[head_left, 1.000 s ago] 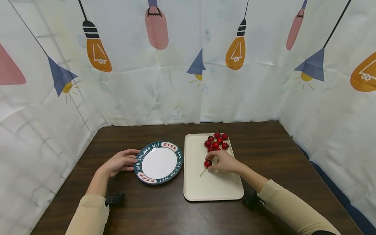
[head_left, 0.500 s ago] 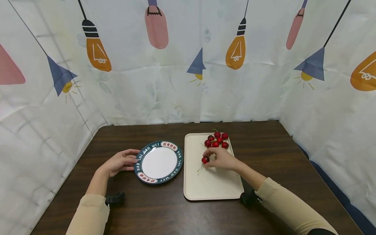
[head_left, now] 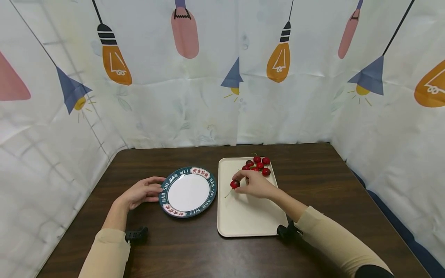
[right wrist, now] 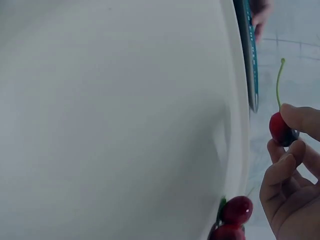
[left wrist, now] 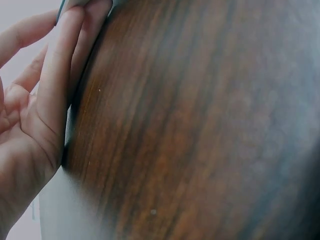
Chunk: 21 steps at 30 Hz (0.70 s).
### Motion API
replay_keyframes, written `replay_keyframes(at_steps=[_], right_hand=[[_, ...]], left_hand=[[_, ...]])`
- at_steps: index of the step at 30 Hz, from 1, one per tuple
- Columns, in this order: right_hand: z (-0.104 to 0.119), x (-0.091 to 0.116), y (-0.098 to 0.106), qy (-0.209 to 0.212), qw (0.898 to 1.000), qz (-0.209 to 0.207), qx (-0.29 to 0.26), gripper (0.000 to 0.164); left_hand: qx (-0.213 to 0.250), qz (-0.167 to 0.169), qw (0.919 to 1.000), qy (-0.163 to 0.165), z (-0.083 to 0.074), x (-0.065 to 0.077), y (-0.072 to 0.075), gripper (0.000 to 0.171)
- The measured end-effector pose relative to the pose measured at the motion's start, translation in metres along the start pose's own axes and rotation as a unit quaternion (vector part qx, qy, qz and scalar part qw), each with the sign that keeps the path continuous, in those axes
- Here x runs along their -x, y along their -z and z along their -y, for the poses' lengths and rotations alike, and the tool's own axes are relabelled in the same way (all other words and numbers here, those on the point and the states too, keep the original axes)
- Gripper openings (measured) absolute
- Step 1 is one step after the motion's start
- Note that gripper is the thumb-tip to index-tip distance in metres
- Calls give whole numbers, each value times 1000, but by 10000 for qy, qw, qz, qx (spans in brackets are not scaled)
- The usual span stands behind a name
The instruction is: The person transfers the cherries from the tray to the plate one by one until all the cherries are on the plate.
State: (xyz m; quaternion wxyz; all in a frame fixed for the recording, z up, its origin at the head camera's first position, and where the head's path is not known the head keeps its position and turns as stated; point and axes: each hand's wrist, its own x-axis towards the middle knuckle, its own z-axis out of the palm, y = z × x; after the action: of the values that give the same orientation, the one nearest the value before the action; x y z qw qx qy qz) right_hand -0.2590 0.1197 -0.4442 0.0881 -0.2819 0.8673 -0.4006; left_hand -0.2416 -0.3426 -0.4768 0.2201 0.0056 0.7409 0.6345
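In the head view, my right hand [head_left: 255, 183] pinches a dark red cherry [head_left: 235, 184] between thumb and fingers, above the left half of a cream rectangular tray [head_left: 250, 226]. Its green stem [right wrist: 278, 82] sticks out past the thumb in the right wrist view. More cherries [head_left: 266, 172] are clustered at the tray's far end, some covered by the right hand. On the left is a round plate [head_left: 191, 193] with a white centre and a teal lettered rim. My left hand [head_left: 144, 190] touches the plate's left rim with nearly straight fingers; its thumb [left wrist: 55, 75] shows in the left wrist view.
Both things rest on a dark wood-grain table [head_left: 194, 247], the plate just left of the tray. A white curtain [head_left: 205, 112] printed with lamps and bulbs hangs behind the table and at both sides.
My right hand has moved left and slightly toward the far side, carrying the cherry away from the tray's middle. The left hand and the plate have stayed in place.
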Motion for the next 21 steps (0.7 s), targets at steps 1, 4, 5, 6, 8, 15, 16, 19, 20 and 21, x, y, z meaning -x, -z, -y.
replay_keyframes(at_steps=[1, 4, 5, 6, 8, 15, 16, 19, 20, 21], right_hand=[[1, -1, 0, -20, 10000, -8, 29, 34], [5, -6, -2, -45, 10000, 12, 65, 33], [6, -8, -2, -33, 10000, 23, 42, 33], [7, -9, -3, -33, 10000, 33, 22, 33], [9, -13, -5, -28, 10000, 52, -52, 34], [16, -24, -17, -10, 9998, 80, -182, 32], [18, -26, -19, 6, 9998, 102, -175, 31], [22, -31, -25, 54, 9998, 157, -147, 32], [23, -33, -26, 50, 9997, 178, -130, 32], [25, -34, -28, 63, 9997, 197, -114, 32]], left_hand=[[16, -29, 10000, 23, 0, 0, 0, 59], [-20, 45, 10000, -8, 0, 0, 0, 60], [-3, 33, 10000, 11, 0, 0, 0, 59], [2, 42, 10000, 15, 0, 0, 0, 60], [11, 96, 10000, 3, 0, 0, 1, 61], [66, 201, 9998, -42, -2, 1, 2, 62], [62, 207, 9998, -51, -2, 1, 2, 62], [70, 192, 9998, -47, -2, 1, 1, 61], [65, 199, 9998, -56, -1, 1, 1, 61], [71, 198, 9998, -57, -1, 1, 1, 61]])
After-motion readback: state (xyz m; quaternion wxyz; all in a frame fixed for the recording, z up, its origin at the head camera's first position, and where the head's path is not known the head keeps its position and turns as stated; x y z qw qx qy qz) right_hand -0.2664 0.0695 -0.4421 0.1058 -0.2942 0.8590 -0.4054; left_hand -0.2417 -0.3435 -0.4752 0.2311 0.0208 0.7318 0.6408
